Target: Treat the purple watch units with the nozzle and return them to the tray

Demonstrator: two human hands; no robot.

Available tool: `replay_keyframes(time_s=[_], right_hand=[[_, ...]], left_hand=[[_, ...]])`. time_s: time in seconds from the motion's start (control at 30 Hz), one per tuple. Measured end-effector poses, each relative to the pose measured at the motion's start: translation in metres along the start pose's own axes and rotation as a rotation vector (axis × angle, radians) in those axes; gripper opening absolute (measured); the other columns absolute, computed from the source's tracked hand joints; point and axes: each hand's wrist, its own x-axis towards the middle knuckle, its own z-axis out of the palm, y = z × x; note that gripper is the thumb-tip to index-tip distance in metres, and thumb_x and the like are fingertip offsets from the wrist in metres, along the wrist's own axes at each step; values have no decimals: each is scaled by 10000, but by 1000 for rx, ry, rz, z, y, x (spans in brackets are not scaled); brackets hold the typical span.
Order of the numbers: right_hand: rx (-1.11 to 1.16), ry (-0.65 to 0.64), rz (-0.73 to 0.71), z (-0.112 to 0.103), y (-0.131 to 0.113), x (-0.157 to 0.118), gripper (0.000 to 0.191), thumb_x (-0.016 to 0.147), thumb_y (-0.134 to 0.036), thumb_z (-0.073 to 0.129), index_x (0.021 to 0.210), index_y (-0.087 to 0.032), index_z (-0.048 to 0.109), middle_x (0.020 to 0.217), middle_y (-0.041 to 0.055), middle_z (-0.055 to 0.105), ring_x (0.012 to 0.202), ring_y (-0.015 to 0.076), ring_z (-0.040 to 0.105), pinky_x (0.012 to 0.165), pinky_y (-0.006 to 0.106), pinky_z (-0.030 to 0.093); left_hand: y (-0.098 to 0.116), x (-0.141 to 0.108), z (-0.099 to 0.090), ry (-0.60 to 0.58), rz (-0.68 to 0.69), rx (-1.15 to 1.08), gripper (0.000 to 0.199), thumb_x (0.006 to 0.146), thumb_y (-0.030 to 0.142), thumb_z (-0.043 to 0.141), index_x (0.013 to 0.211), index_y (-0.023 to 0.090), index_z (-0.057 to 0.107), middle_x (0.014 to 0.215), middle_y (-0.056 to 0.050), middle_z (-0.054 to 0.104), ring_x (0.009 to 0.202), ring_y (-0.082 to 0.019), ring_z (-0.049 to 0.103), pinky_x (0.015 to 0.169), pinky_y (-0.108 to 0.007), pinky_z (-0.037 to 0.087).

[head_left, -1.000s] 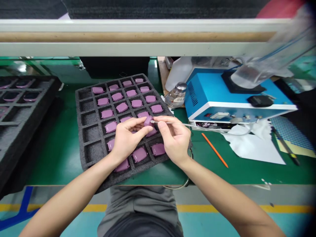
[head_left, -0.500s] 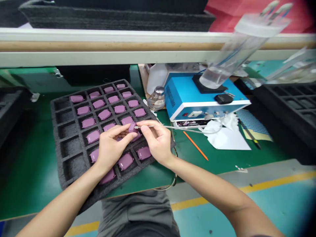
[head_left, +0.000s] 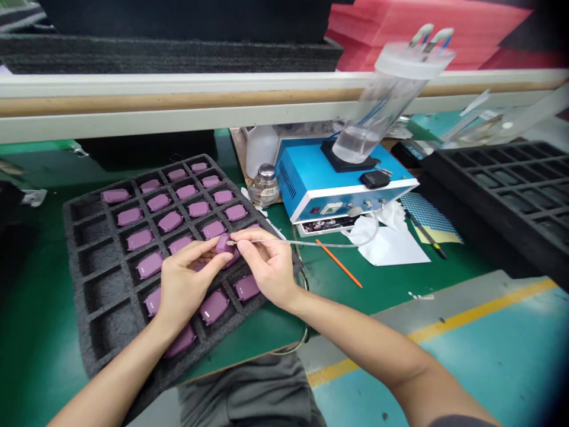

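Between thumb and fingers, my left hand [head_left: 184,279] pinches a small purple plastic housing [head_left: 223,242] just over the foam tray. My right hand [head_left: 269,264] is closed on the end of a thin clear tube [head_left: 311,243], whose metal tip touches or nearly touches the housing's edge. The tube runs right toward the blue machine. Beneath both hands lies a dark grey foam tray [head_left: 84,296] with rows of pockets. Similar purple housings [head_left: 171,221] fill many of them, while the pockets down its left side hold none.
A blue dispenser box [head_left: 302,160] carries a clear cylinder [head_left: 355,142] of liquid. Left of it stands a glass bottle [head_left: 265,184] with a metal cap. An orange stick [head_left: 340,264], white paper [head_left: 395,252] and a pen [head_left: 427,234] lie right. Another black tray [head_left: 502,178] stands far right.
The view has shifted, so the tray and hands appear farther left and a little lower. Both hands keep the same hold on the housing and tube.
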Motion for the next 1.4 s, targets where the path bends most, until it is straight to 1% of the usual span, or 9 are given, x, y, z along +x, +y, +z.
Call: replay_keyframes(time_s=[0.3, 0.57, 0.9, 1.2, 1.4], right_hand=[[28, 8, 11, 1, 1, -1, 156, 921, -340, 663, 923, -213, 753, 961, 53, 772, 908, 166, 741, 825, 295, 631], [-1, 13, -1, 1, 0, -1, 164, 923, -350, 660, 909, -213, 749, 951, 51, 775, 911, 169, 738, 831, 295, 625], [45, 12, 26, 1, -2, -4, 97, 909, -242, 677, 938, -212, 765, 959, 44, 773, 907, 150, 730, 822, 268, 613], [21, 14, 28, 1, 0, -4, 118, 914, -293, 672, 931, -217, 760, 955, 42, 773, 909, 160, 729, 824, 287, 617], [43, 12, 20, 1, 0, -4, 109, 910, -273, 673, 933, -213, 761, 954, 44, 770, 913, 157, 728, 827, 281, 614]], left_hand=[[0, -1, 0, -2, 0, -8, 344, 703, 412, 866, 962, 189, 824, 839, -44, 795, 660, -172, 688, 656, -281, 585], [0, -1, 0, -10, -16, -31, 327, 706, 384, 866, 961, 184, 824, 832, -45, 795, 667, -176, 701, 667, -283, 593], [-1, -3, 1, -9, -11, -65, 346, 700, 354, 862, 979, 154, 821, 781, -42, 782, 644, -165, 693, 633, -266, 580], [-3, -2, 0, -8, -27, -67, 371, 691, 375, 870, 985, 154, 823, 790, -48, 785, 655, -170, 699, 650, -272, 579], [-4, -3, -1, -7, -34, -43, 399, 691, 401, 866, 994, 145, 823, 793, -57, 786, 654, -173, 698, 654, -276, 571]])
